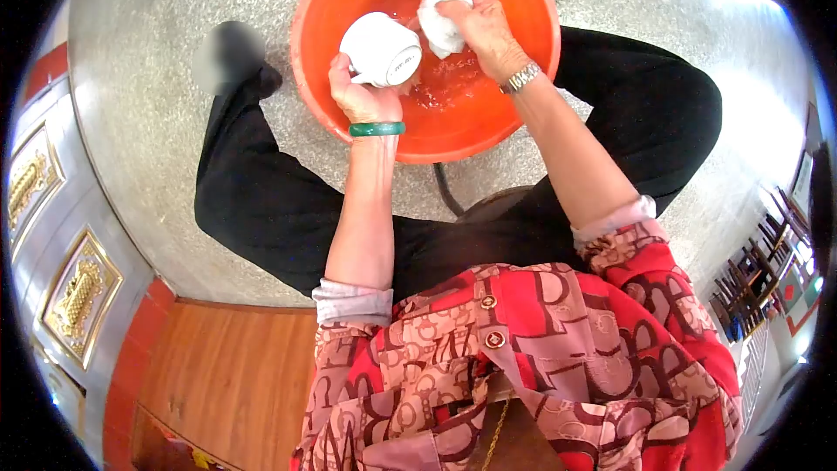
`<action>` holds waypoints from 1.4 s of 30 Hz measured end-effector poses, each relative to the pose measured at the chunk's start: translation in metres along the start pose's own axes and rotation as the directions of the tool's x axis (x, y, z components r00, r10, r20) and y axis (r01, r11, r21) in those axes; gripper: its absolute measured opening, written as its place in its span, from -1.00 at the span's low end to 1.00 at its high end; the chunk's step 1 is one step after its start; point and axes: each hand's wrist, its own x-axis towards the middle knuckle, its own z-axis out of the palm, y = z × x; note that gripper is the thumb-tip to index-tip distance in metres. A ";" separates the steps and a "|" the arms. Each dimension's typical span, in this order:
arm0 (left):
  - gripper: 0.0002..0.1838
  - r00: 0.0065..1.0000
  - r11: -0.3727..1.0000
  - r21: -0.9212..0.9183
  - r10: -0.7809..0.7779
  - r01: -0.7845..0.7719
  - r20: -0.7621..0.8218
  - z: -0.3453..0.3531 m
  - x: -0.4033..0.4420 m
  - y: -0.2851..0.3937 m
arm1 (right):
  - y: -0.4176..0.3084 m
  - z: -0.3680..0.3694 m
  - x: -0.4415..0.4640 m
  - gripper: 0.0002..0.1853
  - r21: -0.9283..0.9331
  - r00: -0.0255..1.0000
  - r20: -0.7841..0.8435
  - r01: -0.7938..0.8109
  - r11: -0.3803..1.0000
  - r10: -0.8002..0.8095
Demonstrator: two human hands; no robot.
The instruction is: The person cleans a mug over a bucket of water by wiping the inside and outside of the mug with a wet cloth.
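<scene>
A large orange basin (471,135) with water in it stands on the floor between my legs. Over its left half, my left hand (366,100) grips a white cup (370,44), tilted so that its base with small dark print faces me. A green bangle circles that wrist. My right hand (488,30) is closed around a wet white cloth (443,24), held above the water just right of the cup and apart from it. Part of the cloth is hidden by my fingers.
Speckled grey floor (148,166) surrounds the basin. A dark hose or handle (446,190) shows at the basin's near edge. Grey panelled doors (52,235) with gold ornaments are at left, above a wooden surface (235,375). Dark wooden furniture (758,266) stands far right.
</scene>
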 end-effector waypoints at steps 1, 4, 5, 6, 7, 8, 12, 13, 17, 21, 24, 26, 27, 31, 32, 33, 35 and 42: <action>-0.50 1.000 1.000 0.018 -0.003 0.003 -0.017 0.003 -0.002 -0.001 | -0.009 0.004 -0.010 -0.81 -0.002 0.994 0.084 0.066 0.998 -0.066; -0.49 1.000 1.000 0.023 0.019 -0.019 -0.003 -0.003 0.007 -0.008 | 0.000 0.022 -0.023 -0.68 -0.243 0.957 0.206 0.254 0.936 -0.206; -0.49 1.000 1.000 0.023 0.020 -0.020 -0.002 -0.005 0.008 -0.009 | 0.005 0.028 -0.024 -0.63 -0.513 0.927 0.184 0.374 0.773 -0.327; -0.63 0.996 0.995 0.051 0.083 -0.082 -0.016 -0.007 0.009 -0.010 | 0.009 0.030 -0.022 -0.58 -0.577 0.929 0.156 0.360 0.733 -0.334; -0.76 0.989 0.986 0.083 0.146 -0.143 -0.029 -0.008 0.009 -0.010 | 0.011 0.032 -0.021 -0.53 -0.635 0.931 0.127 0.341 0.693 -0.342; -0.76 0.989 0.986 0.088 0.146 -0.143 -0.030 -0.009 0.008 -0.009 | 0.013 0.032 -0.019 -0.53 -0.633 0.932 0.125 0.339 0.696 -0.339; -0.66 0.982 0.941 0.282 0.183 -0.189 0.046 -0.001 -0.001 -0.006 | 0.013 0.021 -0.011 -0.50 -0.292 0.979 0.204 0.064 0.954 -0.003; -0.69 0.989 0.954 0.262 0.132 -0.144 0.061 0.000 -0.003 -0.005 | 0.009 0.018 -0.012 -0.48 -0.092 0.959 0.274 -0.045 0.995 0.069; -0.82 0.987 0.966 0.201 0.160 -0.162 0.024 -0.003 0.007 -0.007 | -0.008 0.007 -0.022 -0.51 -0.073 0.902 0.385 -0.183 0.980 0.197; -0.83 0.986 0.973 0.159 0.164 -0.169 0.040 -0.011 0.014 -0.011 | -0.020 0.010 -0.030 -0.55 -0.063 0.880 0.414 -0.228 0.972 0.233; -0.83 0.972 0.948 0.214 0.231 -0.234 0.038 -0.006 0.009 -0.010 | -0.019 0.018 -0.031 -0.52 -0.152 0.916 0.340 -0.168 0.974 0.211; -0.83 0.955 0.916 0.273 0.296 -0.293 0.032 -0.004 0.007 -0.010 | -0.018 0.023 -0.030 -0.48 -0.155 0.929 0.282 -0.205 0.966 0.242; -0.84 0.940 0.882 0.334 0.340 -0.333 0.039 -0.004 0.007 -0.010 | -0.018 0.025 -0.032 -0.48 -0.156 0.928 0.282 -0.205 0.966 0.243; -0.85 0.923 0.849 0.378 0.383 -0.370 0.042 0.001 0.003 -0.011 | -0.019 0.030 -0.036 -0.40 -0.233 0.969 0.158 -0.147 0.961 0.187; -0.85 0.922 0.848 0.379 0.384 -0.370 0.042 -0.002 0.004 -0.011 | -0.017 0.030 -0.035 -0.37 -0.326 0.979 0.115 -0.124 0.937 0.170; -0.84 0.935 0.872 0.352 0.355 -0.341 0.027 -0.006 0.005 -0.012 | -0.012 0.030 -0.032 -0.37 -0.324 0.979 0.113 -0.127 0.938 0.172; -0.83 0.948 0.896 0.324 0.317 -0.305 0.016 -0.012 0.009 -0.015 | -0.005 0.028 -0.026 -0.34 -0.262 0.978 0.158 -0.094 0.960 0.139; -0.86 0.969 0.921 0.300 0.237 -0.249 0.074 -0.008 0.004 -0.013 | -0.007 0.019 -0.021 -0.56 -0.017 0.976 0.130 -0.175 0.985 0.175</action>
